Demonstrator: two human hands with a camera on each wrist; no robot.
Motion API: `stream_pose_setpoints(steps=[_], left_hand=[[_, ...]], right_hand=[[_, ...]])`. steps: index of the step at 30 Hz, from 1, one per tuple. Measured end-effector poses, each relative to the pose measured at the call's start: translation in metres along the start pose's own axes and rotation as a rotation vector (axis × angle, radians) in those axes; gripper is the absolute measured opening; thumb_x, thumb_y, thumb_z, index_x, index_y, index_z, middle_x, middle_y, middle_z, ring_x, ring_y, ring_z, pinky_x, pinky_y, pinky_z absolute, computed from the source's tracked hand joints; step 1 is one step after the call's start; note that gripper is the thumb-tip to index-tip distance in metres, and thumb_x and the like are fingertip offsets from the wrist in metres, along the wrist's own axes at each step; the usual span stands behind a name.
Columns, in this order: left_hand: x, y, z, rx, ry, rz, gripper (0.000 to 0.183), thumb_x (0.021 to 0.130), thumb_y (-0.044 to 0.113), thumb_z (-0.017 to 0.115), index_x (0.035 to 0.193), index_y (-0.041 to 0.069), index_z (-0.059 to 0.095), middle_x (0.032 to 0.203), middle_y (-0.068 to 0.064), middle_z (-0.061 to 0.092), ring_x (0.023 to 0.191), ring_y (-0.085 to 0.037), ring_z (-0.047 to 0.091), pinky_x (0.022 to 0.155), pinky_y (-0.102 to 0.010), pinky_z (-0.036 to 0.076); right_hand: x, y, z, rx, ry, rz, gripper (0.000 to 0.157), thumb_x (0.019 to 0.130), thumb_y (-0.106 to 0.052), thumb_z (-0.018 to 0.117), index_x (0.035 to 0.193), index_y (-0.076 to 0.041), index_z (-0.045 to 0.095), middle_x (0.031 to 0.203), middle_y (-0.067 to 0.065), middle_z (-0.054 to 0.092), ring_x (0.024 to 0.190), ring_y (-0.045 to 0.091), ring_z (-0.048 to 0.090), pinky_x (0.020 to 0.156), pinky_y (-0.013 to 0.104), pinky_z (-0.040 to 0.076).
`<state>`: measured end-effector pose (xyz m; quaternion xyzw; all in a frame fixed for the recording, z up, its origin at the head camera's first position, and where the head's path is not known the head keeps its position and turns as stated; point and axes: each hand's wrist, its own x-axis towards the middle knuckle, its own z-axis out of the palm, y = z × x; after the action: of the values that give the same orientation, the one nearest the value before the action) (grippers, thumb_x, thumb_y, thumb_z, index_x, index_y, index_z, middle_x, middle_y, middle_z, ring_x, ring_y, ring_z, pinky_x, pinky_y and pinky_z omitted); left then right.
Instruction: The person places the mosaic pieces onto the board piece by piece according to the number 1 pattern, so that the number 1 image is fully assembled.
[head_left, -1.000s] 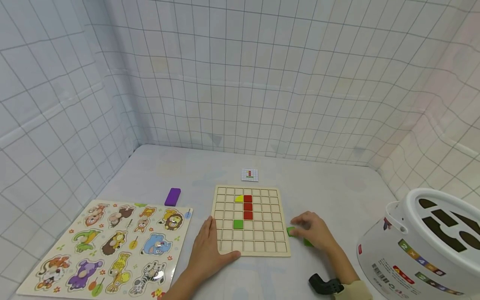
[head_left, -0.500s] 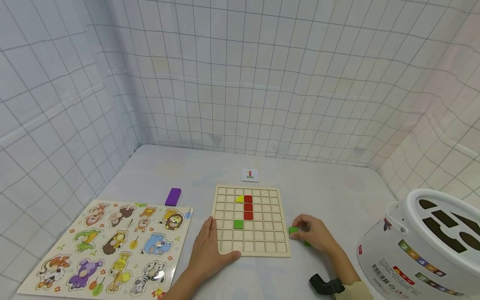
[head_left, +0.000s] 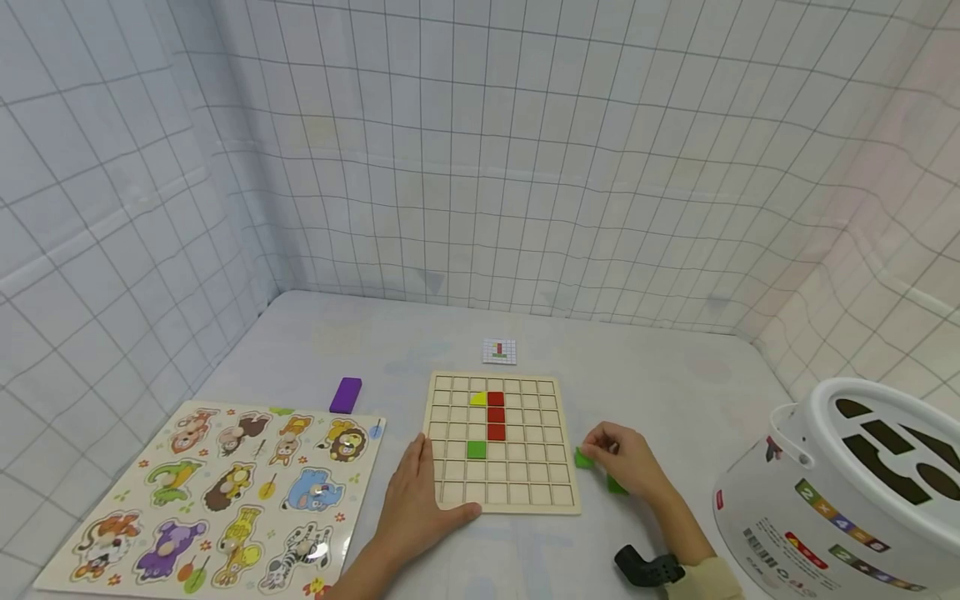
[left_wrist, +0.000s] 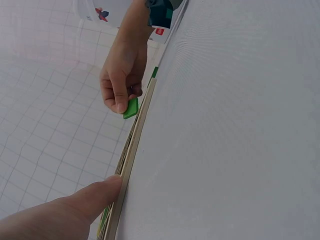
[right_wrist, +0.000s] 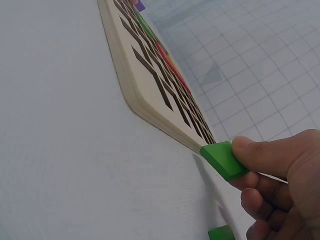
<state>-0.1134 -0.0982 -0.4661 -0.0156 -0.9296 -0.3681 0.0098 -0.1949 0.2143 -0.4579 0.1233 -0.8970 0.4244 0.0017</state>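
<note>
My right hand pinches a green square tile between thumb and fingers, just off the right edge of the wooden grid board. In the left wrist view the tile hangs below the thumb, tilted. Another green tile lies on the table under my right hand. My left hand rests along the board's left edge and front corner, its fingers straight and thumb at the front rim. Set in the grid are a yellow piece, a column of red squares and one green square.
A small pattern card lies behind the board. To the left are a purple block and an animal puzzle board. A white lidded bucket stands at the right. Gridded white cloth walls enclose the table.
My right hand has turned the green tile in its fingers beside the board, and more of the second tile shows beneath it. My left hand stays put on the board.
</note>
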Motion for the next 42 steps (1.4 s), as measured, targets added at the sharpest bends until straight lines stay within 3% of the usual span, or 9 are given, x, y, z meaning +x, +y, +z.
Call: stream_pose_setpoints(steps=[22, 42], left_hand=[[0.003, -0.003, 0.004, -0.003, 0.013, 0.0, 0.123, 0.069, 0.057, 0.081, 0.15, -0.011, 0.019, 0.158, -0.026, 0.015, 0.145, -0.043, 0.013, 0.114, -0.059, 0.017], [0.003, -0.004, 0.005, 0.001, 0.003, -0.016, 0.122, 0.069, 0.057, 0.081, 0.151, -0.01, 0.018, 0.159, -0.025, 0.014, 0.145, -0.042, 0.012, 0.114, -0.058, 0.017]], right_hand=[[0.016, -0.02, 0.017, 0.072, -0.008, -0.088, 0.01, 0.088, -0.011, 0.073, 0.082, -0.008, 0.066, 0.071, -0.004, 0.058, 0.063, 0.01, 0.047, 0.054, 0.022, 0.039], [0.026, -0.042, 0.038, 0.087, -0.037, -0.08, 0.009, 0.087, -0.013, 0.074, 0.085, -0.008, 0.066, 0.075, -0.004, 0.06, 0.067, 0.015, 0.051, 0.058, 0.023, 0.044]])
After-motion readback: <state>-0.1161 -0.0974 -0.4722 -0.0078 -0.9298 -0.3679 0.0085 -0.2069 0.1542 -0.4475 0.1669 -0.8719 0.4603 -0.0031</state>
